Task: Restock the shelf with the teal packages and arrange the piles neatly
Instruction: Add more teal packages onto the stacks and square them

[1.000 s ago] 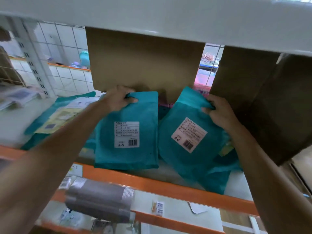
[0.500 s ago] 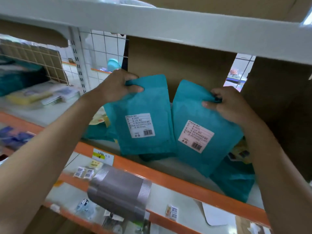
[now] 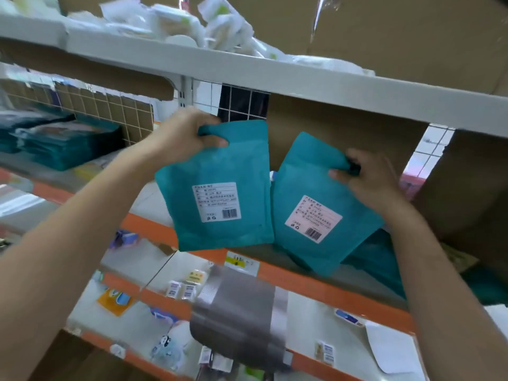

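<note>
Over shelf: left hand grips left package, right hand right package; 2 labels unreadable.

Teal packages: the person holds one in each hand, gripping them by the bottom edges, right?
Not quite. The left hand grips the left teal package and the right hand grips the right teal package, one each, but by the top edges, not the bottom. The head view shows it.

Probably a shop stockroom: orange-railed shelving, barcode tags, stacked packets, cardboard boxes.
</note>
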